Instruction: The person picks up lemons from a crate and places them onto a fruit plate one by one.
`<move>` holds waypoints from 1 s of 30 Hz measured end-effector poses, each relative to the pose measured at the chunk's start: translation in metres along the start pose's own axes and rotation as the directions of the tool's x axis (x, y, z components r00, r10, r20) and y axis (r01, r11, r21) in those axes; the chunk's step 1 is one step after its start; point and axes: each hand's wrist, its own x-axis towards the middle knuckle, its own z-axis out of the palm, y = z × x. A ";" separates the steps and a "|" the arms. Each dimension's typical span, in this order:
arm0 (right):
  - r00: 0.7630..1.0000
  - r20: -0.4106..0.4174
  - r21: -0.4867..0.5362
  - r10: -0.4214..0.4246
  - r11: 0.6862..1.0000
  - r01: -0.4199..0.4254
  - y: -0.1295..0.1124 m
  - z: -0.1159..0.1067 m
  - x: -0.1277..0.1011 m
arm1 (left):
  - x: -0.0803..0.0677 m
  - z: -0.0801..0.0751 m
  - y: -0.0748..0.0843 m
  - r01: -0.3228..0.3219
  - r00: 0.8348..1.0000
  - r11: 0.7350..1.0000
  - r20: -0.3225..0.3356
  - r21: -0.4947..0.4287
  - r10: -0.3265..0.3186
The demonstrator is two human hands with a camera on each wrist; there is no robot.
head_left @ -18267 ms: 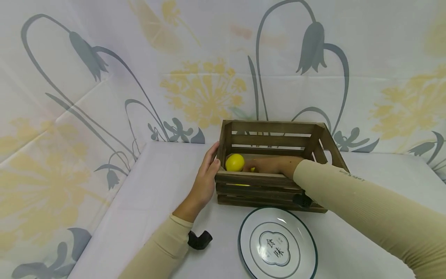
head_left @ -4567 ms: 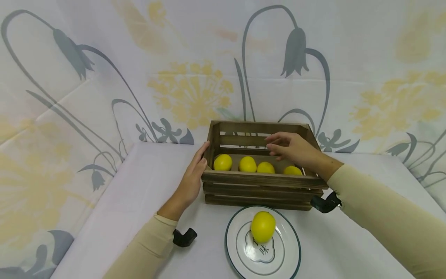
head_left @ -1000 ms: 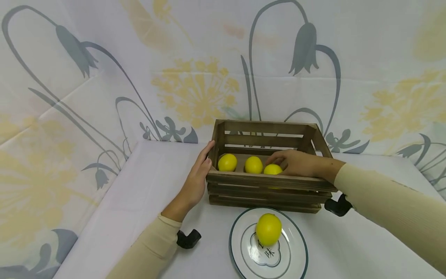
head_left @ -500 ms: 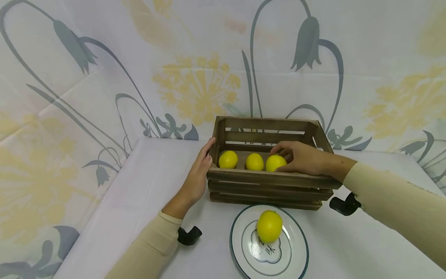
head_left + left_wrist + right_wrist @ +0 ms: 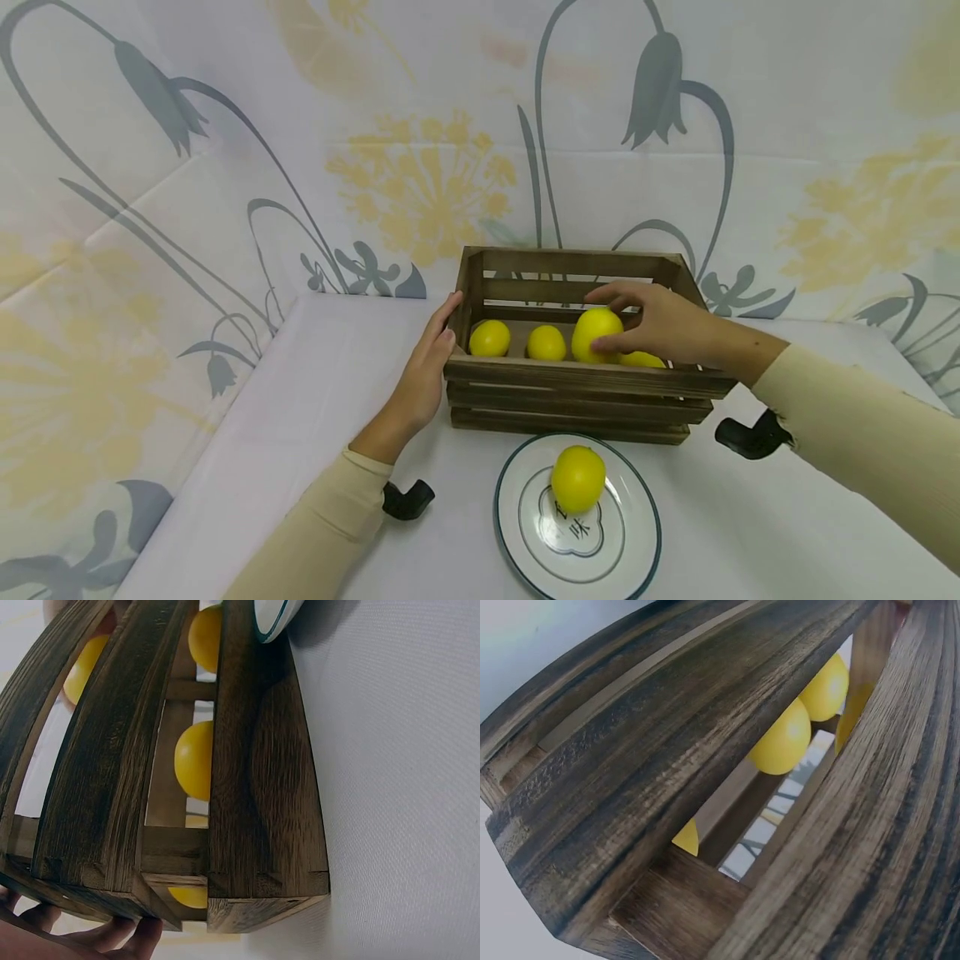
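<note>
A dark wooden slatted crate point(image 5: 577, 387) stands on the white table. My left hand point(image 5: 431, 367) lies flat against its left end, fingers straight; its fingertips point(image 5: 112, 939) show under the crate point(image 5: 255, 787) in the left wrist view. My right hand point(image 5: 617, 323) reaches into the crate from the right and grips a yellow lemon point(image 5: 592, 330), raised above the others. Three more lemons point(image 5: 490, 338) point(image 5: 547, 342) point(image 5: 642, 360) lie on the crate floor. Through the slats point(image 5: 667, 750) the right wrist view shows lemons point(image 5: 784, 739).
In front of the crate a white plate with a dark green rim point(image 5: 651, 533) carries one lemon point(image 5: 577, 478). A flowered cloth point(image 5: 420, 167) hangs close behind and to the left. The table edge runs along the left side.
My right hand has closed round the third lemon from the left and lifted it off the crate floor, which uncovers the lemon at the right end. The left hand has stayed on the crate.
</note>
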 end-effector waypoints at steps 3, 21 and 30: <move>1.000 -0.030 0.009 0.003 1.000 -0.003 0.000 0.000 -0.002 | 0.000 0.000 0.001 0.001 1.000 1.000 0.000 -0.009 -0.001; 0.982 -0.191 0.033 0.010 0.999 -0.004 -0.003 0.006 -0.012 | 0.000 0.001 0.002 0.008 1.000 1.000 0.000 -0.028 -0.008; 0.976 -0.214 0.156 0.027 0.988 0.007 -0.002 0.008 -0.016 | 0.000 0.001 0.002 0.008 1.000 1.000 0.000 -0.021 -0.008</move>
